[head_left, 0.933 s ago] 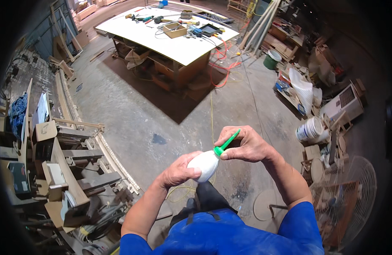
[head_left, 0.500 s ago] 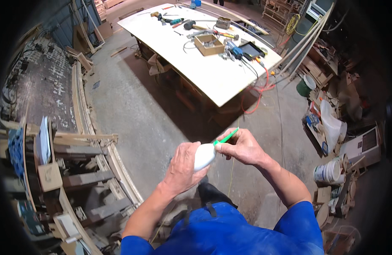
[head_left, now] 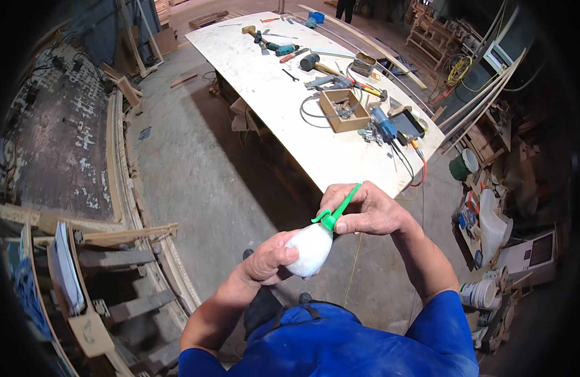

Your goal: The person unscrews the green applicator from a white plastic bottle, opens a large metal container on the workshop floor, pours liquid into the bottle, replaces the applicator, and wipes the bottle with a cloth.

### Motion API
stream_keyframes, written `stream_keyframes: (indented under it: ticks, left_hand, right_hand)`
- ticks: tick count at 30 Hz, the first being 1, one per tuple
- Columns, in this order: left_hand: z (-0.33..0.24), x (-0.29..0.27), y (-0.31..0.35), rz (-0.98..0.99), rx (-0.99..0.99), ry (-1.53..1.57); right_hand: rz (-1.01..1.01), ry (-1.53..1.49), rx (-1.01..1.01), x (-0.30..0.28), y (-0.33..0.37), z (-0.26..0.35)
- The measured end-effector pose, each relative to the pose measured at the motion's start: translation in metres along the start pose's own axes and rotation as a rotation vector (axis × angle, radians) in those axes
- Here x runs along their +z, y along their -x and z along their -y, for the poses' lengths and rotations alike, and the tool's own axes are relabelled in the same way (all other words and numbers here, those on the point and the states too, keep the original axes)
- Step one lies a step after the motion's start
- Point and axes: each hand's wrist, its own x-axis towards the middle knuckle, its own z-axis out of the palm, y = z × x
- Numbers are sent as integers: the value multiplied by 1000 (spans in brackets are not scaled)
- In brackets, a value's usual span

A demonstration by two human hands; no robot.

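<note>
A white, rounded squeeze bottle (head_left: pixel 310 250) with a long green nozzle (head_left: pixel 344 207) is held up in front of my blue shirt. My left hand (head_left: pixel 269 259) wraps round the bottle's left side, thumb across its front. With thumb and fingers, my right hand (head_left: pixel 370 210) grips the green cap at the nozzle's base; some of those fingers are hidden behind it. The nozzle points up and to the right, and a small green tab sticks out to the left of the cap. The bottle's contents cannot be made out.
Ahead stands a pale-topped table (head_left: pixel 258 94) bearing a wooden box (head_left: pixel 344 110), a mallet (head_left: pixel 318 63), a drill (head_left: pixel 283 49) and a blue power tool (head_left: pixel 384 125). Timber racks (head_left: pixel 123 257) line the left. Buckets (head_left: pixel 480 293) and scrap crowd the right. A person's legs (head_left: pixel 344 9) show far off.
The table appears closer and lower in view. The bottle has turned so more of its body and the green cap show, and my left hand has shifted lower on its side.
</note>
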Motion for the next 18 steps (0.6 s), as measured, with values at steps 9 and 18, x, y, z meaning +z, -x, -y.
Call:
stream_keyframes:
  ticks: [9,18]
  left_hand:
    - [-196,-111,-3,-124,71,-466]
    - [-327,-221,-19,-365,419,-1190]
  right_hand:
    - [-131,-48,146,-20,-203,1]
    - [-225,25,202,-53,-387,-11]
